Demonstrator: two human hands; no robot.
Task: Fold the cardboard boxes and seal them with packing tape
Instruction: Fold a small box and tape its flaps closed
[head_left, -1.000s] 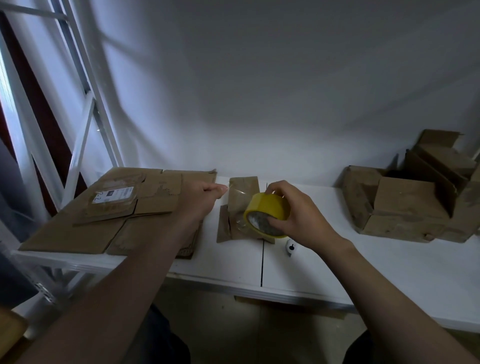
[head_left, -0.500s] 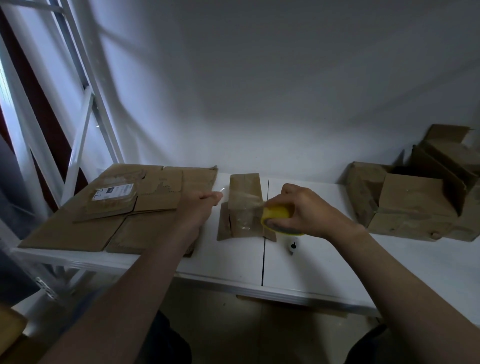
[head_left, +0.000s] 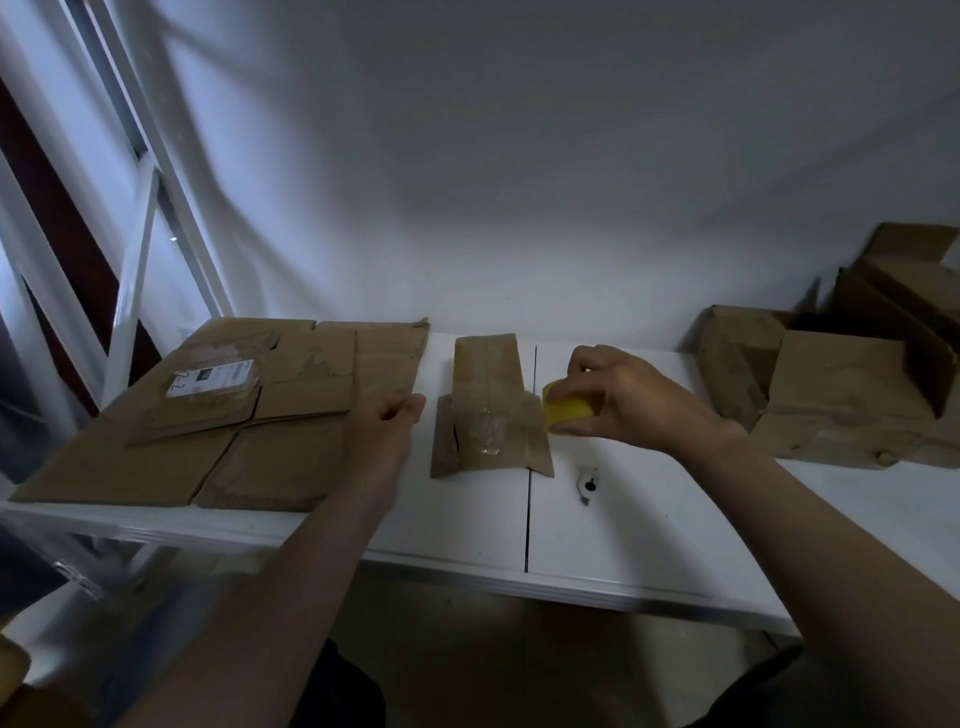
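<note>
Where a plain pale wall (head_left: 519, 182) rose behind it, the white table (head_left: 649, 545) ran across the view in two panels with a dark seam between them, and a white metal frame (head_left: 137, 249) stood at its left end. Flat cardboard (head_left: 130, 467) covered the table's left part: brown, scuffed, unfolded sheets lying overlapped. At the right end, against the wall, sat made-up boxes (head_left: 841, 395), worn and creased, with some flaps open. Between the two lots, just left of the seam, sat a small box (head_left: 485, 410), narrow toward the wall, its lower flaps splayed on the table and wrinkled clear film on its near face. The left hand (head_left: 387, 423) hovered just left of this box at the edge of the flat cardboard, fingers curled, thumb against forefinger; whether they pinched anything could not be told. The right hand (head_left: 634, 397) was just right of the box, fingers curled round a yellow tape roll (head_left: 566, 410) close by the box's right flank. A white label (head_left: 213, 379) lay under clear film on the upper sheet. A small white fitting (head_left: 587, 480) with a dark hole lay on the table near the seam.
</note>
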